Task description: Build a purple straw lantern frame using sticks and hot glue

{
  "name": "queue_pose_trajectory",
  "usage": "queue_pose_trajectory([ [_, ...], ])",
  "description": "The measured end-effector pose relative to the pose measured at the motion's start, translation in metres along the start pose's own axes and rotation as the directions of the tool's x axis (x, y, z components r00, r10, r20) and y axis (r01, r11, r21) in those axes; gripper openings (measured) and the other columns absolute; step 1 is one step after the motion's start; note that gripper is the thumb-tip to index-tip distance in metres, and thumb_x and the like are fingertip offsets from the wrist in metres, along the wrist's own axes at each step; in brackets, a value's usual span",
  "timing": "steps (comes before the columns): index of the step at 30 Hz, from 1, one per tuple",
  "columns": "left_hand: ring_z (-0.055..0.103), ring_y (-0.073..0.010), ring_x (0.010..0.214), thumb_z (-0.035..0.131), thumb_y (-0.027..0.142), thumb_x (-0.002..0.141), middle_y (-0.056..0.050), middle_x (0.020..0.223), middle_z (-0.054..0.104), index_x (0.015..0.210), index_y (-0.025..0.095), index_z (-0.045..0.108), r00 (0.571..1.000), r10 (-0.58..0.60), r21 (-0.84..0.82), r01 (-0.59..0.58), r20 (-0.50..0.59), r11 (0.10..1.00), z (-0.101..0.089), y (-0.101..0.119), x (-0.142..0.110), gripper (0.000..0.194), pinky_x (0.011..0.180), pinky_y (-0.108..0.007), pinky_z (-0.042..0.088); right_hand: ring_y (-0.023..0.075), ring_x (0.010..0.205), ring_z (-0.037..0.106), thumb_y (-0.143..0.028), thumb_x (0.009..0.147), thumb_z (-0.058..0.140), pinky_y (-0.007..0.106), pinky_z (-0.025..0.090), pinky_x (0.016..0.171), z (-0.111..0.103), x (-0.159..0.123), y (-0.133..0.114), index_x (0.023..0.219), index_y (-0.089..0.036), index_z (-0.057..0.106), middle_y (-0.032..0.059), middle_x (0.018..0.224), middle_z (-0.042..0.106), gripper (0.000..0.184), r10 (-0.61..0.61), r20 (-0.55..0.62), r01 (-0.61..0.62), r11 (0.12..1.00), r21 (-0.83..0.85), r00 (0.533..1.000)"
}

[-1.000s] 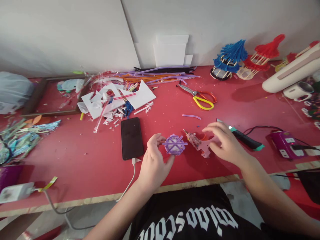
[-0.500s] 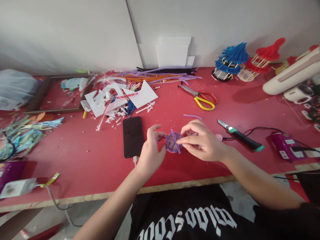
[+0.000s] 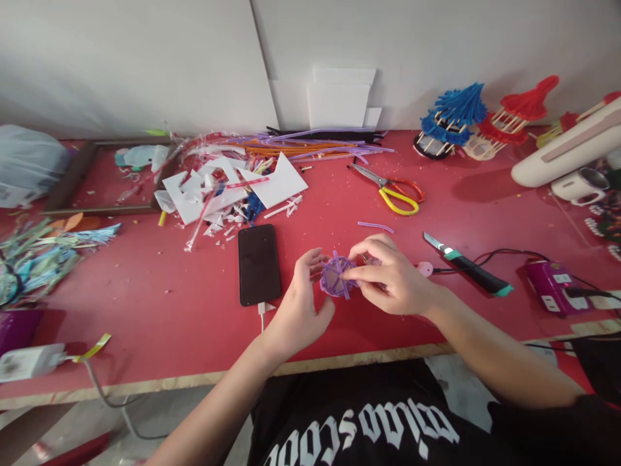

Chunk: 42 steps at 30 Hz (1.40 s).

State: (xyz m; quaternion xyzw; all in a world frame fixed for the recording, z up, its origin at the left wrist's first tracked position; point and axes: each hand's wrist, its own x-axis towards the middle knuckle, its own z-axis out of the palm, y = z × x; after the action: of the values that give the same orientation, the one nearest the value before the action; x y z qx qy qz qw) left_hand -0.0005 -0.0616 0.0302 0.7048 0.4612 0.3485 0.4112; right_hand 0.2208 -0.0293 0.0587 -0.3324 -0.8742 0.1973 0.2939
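Observation:
A small purple ring of straw pieces [image 3: 336, 278] with crossed straws on top sits between both my hands, just above the red table [image 3: 169, 304]. My left hand [image 3: 299, 307] grips its left side with curled fingers. From the right, my right hand [image 3: 391, 278] pinches the crossed straws with thumb and forefinger. A pink glue gun lies under my right hand; only its pink tip [image 3: 425, 268] shows.
A black phone [image 3: 259, 263] on a white cable lies left of my hands. Behind are yellow-and-red scissors [image 3: 395, 191], a short purple straw piece [image 3: 374, 226], a green-handled knife [image 3: 466, 264], a purple power strip [image 3: 550, 291], white paper scraps [image 3: 228, 188], coloured straws [image 3: 310, 149] and straw lanterns [image 3: 453, 116].
My right hand left the glue gun on the table and came left onto the purple ring. Both hands now hold the ring, which has turned slightly.

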Motion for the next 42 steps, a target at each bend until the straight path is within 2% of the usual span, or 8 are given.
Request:
queue_pose_trajectory([
  [7, 0.057, -0.0307, 0.127, 0.067, 0.013, 0.080, -0.017, 0.132, 0.051, 0.141, 0.022, 0.028, 0.999, -0.031, 0.062, 0.034, -0.037, 0.998, 0.006, -0.002, 0.000, 0.074, 0.100, -0.052, 0.055, 0.0246, 0.100, 0.050, -0.003, 0.082, 0.054, 0.047, 0.051, 0.086, 0.001, -0.001, 0.001, 0.106, -0.023, 0.071, 0.0091, 0.110, 0.058, 0.036, -0.014, 0.005, 0.014, 0.999, -0.029, 1.000],
  [14, 0.058, -0.0303, 0.126, 0.065, 0.006, 0.076, -0.018, 0.132, 0.054, 0.141, 0.020, 0.029, 0.998, 0.010, 0.143, -0.002, -0.057, 0.990, 0.008, -0.005, 0.000, 0.075, 0.101, -0.051, 0.054, 0.0241, 0.102, 0.053, -0.002, 0.082, 0.052, 0.046, 0.051, 0.089, -0.001, -0.001, 0.000, 0.111, -0.026, 0.069, 0.0084, 0.113, 0.058, 0.041, -0.008, -0.026, 0.008, 1.000, -0.013, 1.000],
  [19, 0.062, -0.0274, 0.125, 0.060, 0.005, 0.079, -0.018, 0.132, 0.062, 0.145, 0.021, 0.024, 0.995, -0.078, 0.119, 0.070, 0.060, 0.990, -0.005, -0.002, 0.005, 0.077, 0.102, -0.047, 0.053, 0.0242, 0.105, 0.061, -0.004, 0.083, 0.049, 0.044, 0.053, 0.092, -0.014, -0.014, 0.011, 0.120, -0.024, 0.058, 0.0082, 0.111, 0.062, 0.043, 0.249, -0.158, -0.256, 0.966, -0.029, 0.956],
  [22, 0.063, -0.0269, 0.125, 0.061, 0.004, 0.078, -0.014, 0.131, 0.066, 0.143, 0.022, 0.033, 0.988, -0.135, 0.159, 0.121, 0.075, 0.980, -0.016, -0.003, 0.010, 0.073, 0.104, -0.046, 0.053, 0.0288, 0.115, 0.060, -0.005, 0.079, 0.049, 0.047, 0.052, 0.098, -0.024, -0.032, 0.020, 0.122, -0.020, 0.054, 0.0118, 0.119, 0.061, 0.046, 0.400, -0.065, -0.405, 0.893, -0.195, 0.914],
  [27, 0.066, -0.0250, 0.122, 0.059, 0.008, 0.081, -0.011, 0.131, 0.068, 0.135, 0.022, 0.047, 0.987, -0.142, 0.164, 0.129, 0.072, 0.978, -0.025, -0.008, 0.015, 0.058, 0.102, -0.043, 0.055, 0.0367, 0.131, 0.050, -0.010, 0.075, 0.053, 0.053, 0.047, 0.105, -0.035, -0.066, 0.025, 0.138, -0.017, 0.044, 0.0170, 0.138, 0.050, 0.064, 0.527, 0.246, -0.406, 0.818, -0.408, 0.813],
  [30, 0.063, -0.0241, 0.126, 0.053, 0.005, 0.081, -0.012, 0.135, 0.067, 0.144, 0.022, 0.038, 0.984, -0.118, 0.162, 0.096, 0.130, 0.982, -0.027, -0.008, 0.018, 0.066, 0.104, -0.042, 0.054, 0.0348, 0.130, 0.050, -0.006, 0.075, 0.050, 0.051, 0.047, 0.105, -0.034, -0.075, 0.026, 0.139, -0.020, 0.045, 0.0151, 0.134, 0.052, 0.065, 0.544, 0.279, -0.402, 0.807, -0.433, 0.792],
  [36, 0.046, -0.0281, 0.143, 0.043, -0.003, 0.079, -0.017, 0.151, 0.051, 0.158, 0.025, 0.009, 0.954, 0.045, 0.200, -0.108, 0.297, 0.974, -0.032, -0.008, 0.016, 0.090, 0.113, -0.054, 0.043, 0.0350, 0.108, 0.060, -0.002, 0.070, 0.050, 0.058, 0.046, 0.099, -0.023, -0.076, 0.038, 0.121, -0.017, 0.056, 0.0143, 0.115, 0.066, 0.053, 0.511, 0.215, -0.410, 0.829, -0.381, 0.832],
  [42, 0.028, -0.0369, 0.151, 0.059, 0.011, 0.081, -0.024, 0.162, 0.025, 0.158, 0.023, -0.002, 0.974, 0.075, 0.204, -0.119, 0.214, 0.972, -0.037, 0.004, 0.002, 0.099, 0.113, -0.059, 0.042, 0.0267, 0.098, 0.067, -0.010, 0.075, 0.056, 0.039, 0.054, 0.082, -0.030, -0.079, 0.037, 0.115, -0.022, 0.054, 0.0096, 0.110, 0.070, 0.042, 0.538, 0.166, -0.508, 0.839, -0.195, 0.826],
])
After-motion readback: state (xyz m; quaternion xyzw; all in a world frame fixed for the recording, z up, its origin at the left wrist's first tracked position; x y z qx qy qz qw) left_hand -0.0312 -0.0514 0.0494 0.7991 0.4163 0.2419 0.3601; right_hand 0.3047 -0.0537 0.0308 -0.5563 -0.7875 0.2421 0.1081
